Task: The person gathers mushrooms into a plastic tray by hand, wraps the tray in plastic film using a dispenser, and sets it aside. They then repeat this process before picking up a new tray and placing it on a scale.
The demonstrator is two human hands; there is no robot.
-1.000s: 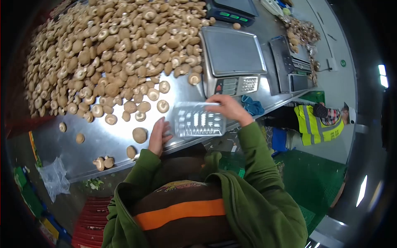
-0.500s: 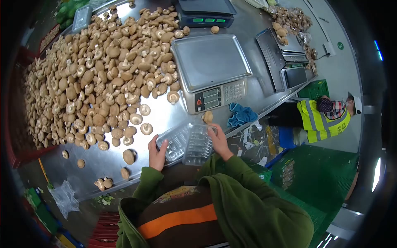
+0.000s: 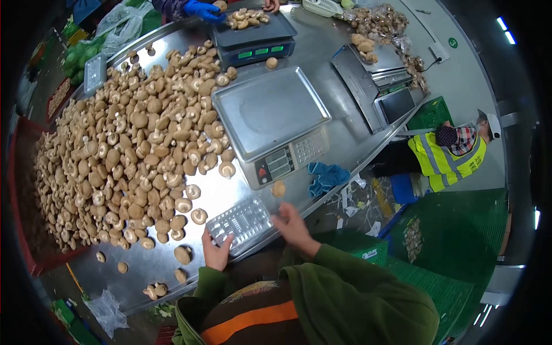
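Observation:
A clear plastic tray (image 3: 244, 221) with a ribbed bottom lies tilted near the front edge of the metal table. My left hand (image 3: 217, 251) grips its left side, thumb over the near rim. Just at the tray's right end is my right hand (image 3: 294, 229), slightly blurred, with bent fingers apart and nothing seen between them. Behind the tray stands a digital scale (image 3: 273, 112) with a bare metal pan. One mushroom (image 3: 278, 188) sits between scale and tray, and a blue cloth (image 3: 328, 177) lies to the right.
A large heap of mushrooms (image 3: 138, 149) covers the table's left side. At the back, a person's blue-gloved hand (image 3: 204, 10) is beside another scale (image 3: 256, 49) holding mushrooms. A person in a yellow vest (image 3: 448, 158) is at the right, near green crates (image 3: 368, 250).
Two trays held apart now appear as one at my left hand. My right hand has come off to the tray's end. A gloved hand and mushrooms have appeared at the back scale.

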